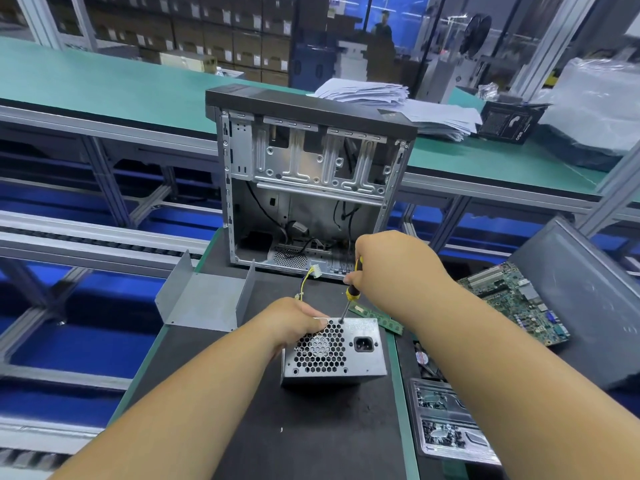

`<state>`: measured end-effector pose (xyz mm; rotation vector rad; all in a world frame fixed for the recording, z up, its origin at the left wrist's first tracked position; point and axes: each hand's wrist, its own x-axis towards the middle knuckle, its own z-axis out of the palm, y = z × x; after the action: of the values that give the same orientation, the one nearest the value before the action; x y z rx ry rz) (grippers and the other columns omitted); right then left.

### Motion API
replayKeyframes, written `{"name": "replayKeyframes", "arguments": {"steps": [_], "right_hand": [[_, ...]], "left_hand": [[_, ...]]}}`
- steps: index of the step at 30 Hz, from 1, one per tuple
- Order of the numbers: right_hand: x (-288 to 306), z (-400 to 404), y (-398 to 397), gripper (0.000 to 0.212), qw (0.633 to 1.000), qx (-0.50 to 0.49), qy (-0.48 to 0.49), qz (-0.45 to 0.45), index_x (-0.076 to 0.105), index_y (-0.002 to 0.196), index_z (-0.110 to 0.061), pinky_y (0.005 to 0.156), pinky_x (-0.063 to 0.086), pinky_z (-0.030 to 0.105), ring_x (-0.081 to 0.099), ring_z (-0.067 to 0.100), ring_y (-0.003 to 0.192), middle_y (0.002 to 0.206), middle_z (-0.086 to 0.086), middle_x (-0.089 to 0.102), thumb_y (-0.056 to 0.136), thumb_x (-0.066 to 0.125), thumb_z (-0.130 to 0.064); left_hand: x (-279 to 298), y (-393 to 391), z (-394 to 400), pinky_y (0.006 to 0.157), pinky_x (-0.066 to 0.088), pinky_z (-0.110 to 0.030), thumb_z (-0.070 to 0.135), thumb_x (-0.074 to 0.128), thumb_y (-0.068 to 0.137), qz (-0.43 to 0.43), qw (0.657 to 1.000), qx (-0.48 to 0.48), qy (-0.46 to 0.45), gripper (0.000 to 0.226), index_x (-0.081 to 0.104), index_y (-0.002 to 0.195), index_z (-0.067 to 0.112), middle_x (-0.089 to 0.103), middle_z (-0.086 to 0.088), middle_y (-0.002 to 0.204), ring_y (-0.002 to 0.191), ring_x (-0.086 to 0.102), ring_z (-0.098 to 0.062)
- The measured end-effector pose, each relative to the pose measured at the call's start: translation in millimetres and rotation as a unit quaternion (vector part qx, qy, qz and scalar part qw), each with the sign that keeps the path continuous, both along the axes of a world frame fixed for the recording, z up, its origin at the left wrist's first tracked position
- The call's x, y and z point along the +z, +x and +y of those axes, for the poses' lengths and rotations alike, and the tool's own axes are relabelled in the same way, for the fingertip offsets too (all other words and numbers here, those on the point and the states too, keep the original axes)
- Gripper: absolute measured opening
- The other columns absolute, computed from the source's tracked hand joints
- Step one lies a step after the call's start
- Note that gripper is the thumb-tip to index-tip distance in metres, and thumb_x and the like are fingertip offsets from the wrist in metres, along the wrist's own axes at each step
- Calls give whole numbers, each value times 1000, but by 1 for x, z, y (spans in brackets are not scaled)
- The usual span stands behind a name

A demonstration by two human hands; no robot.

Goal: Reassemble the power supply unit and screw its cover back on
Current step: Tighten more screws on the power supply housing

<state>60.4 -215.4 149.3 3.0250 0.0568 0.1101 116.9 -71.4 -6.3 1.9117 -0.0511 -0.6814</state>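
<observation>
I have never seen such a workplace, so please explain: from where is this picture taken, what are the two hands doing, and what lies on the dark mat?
The single picture comes from a camera on the person's head, looking down at both hands. The left hand holds the grey metal power supply box with honeycomb grille steady. The right hand grips a yellow-and-black screwdriver, its tip at the box's top edge. Behind stands an open silver computer case. Left of the box lies a bent grey metal cover; to the right, a green circuit board.
</observation>
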Motion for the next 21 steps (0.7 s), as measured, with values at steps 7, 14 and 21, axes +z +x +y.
{"name": "replayKeyframes", "arguments": {"steps": [7,14,21], "right_hand": [[-4,-5,4,26,999,3,47,-21,51,89,-19,48,28,29,52,23,78,73,-3,48,93,61,-42],[-45,-44,-4,24,945,-122,276,-129,50,76,-27,49,33,28,53,12,61,64,-7,56,91,59,-43],[-102,-44,-4,18,678,-193,707,-46,67,77,-16,51,48,24,60,11,52,67,4,70,94,62,-21]], "left_hand": [[0,4,0,94,48,-26,22,73,87,3,1000,-7,0,13,79,98,22,75,2,99,101,65,-11],[4,20,0,100,51,-35,19,73,87,27,999,-18,-12,16,77,102,14,75,-6,102,104,67,-21],[0,25,2,76,50,-20,25,77,83,13,1000,-26,-7,11,78,94,23,75,6,92,93,67,-10]]}}
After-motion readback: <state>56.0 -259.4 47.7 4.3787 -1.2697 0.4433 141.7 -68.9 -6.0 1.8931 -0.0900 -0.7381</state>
